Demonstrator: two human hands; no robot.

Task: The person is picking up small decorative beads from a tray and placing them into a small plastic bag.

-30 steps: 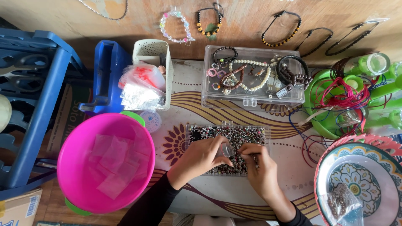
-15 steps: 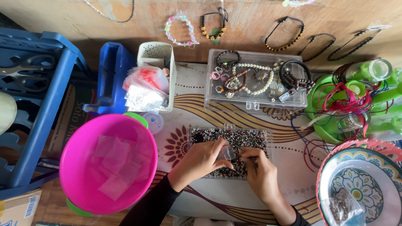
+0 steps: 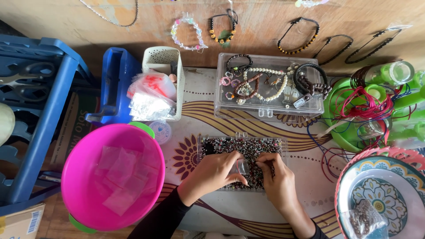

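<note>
- Looking down, I see a clear bead tray [image 3: 248, 146] full of small mixed-colour beads, lying near the front edge of the table, about midway along it.
- My left hand [image 3: 212, 173] pinches a small clear plastic bag [image 3: 241, 167] over the tray.
- My right hand [image 3: 276, 177] rests on the beads just beside the bag, fingertips pressed together as if on a bead; I cannot tell what they grasp.
- A clear jewellery box [image 3: 269, 88] with bracelets sits behind the tray, toward the back edge.
- A pink bowl [image 3: 113, 175] holding clear bags stands at the left edge.
- A patterned plate [image 3: 383, 194] with a bag of beads sits at the front right corner.
</note>
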